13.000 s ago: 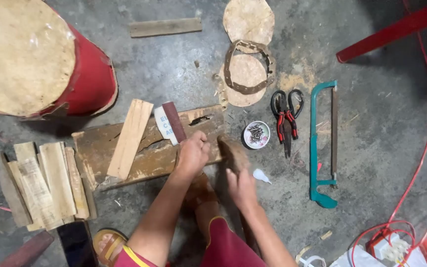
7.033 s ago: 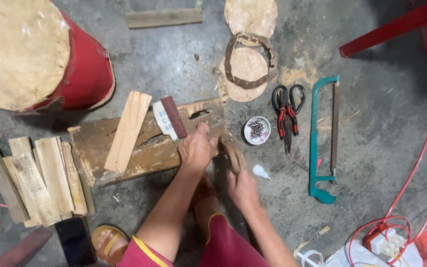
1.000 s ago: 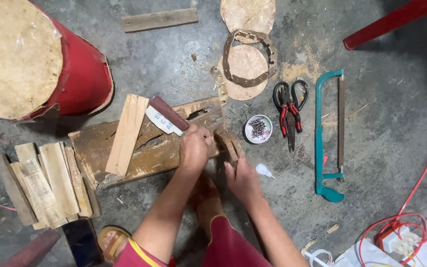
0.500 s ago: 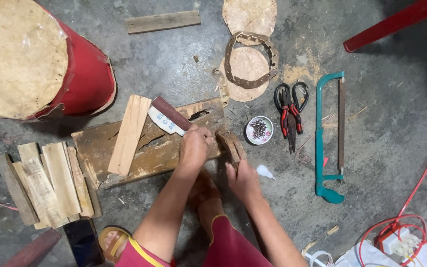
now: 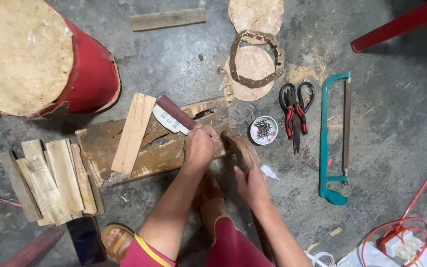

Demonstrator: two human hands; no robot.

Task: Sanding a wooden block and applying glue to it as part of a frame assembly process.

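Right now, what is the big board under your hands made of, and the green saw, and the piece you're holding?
The board looks like old rough wood: brown, cracked, splintery, unpainted. The saw seems to be metal, its frame painted teal, with a thin dull blade. The piece that the right hand holds looks like brown wood too, though it is partly hidden. The left hand presses on the board.

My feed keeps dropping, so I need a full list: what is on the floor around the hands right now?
drum: 1, red, top left
worn plank: 1, brown, centre
pale slat: 1, on the plank
wood block stack: several, light, left
loose strip: 1, top
round discs: 2, tan, top centre
nail dish: 1, white
scissors: 1, black
pliers: 1, red
hacksaw: 1, teal, right
cable: red, right
left hand: holds a saw
right hand: grips a wood piece
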